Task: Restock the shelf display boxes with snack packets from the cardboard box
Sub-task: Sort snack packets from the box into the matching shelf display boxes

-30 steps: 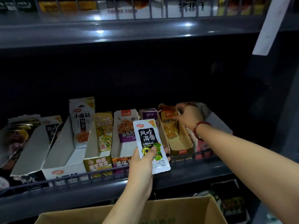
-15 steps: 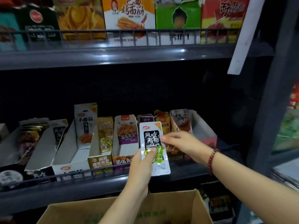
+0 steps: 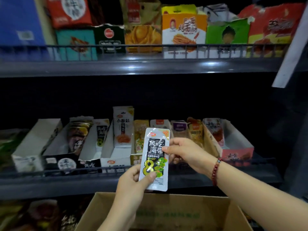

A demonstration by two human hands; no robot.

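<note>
Holding one seaweed packet [image 3: 154, 158] upright above the cardboard box [image 3: 164, 212], the left hand [image 3: 133, 182] pinches its bottom while the right hand [image 3: 186, 151] pinches its side, so the next move probably is to slide it into the matching display box [image 3: 90, 150], to the left on the shelf [image 3: 70, 185].

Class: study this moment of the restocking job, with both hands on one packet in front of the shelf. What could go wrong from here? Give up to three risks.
1. Both the left hand and the right hand pinch the seaweed packet only at its edges; it could slip into the cardboard box.
2. The display boxes look alike; the matching display box stands well to the left, so misplacing seems possible.
3. The dim shelf may hide labels.
</note>
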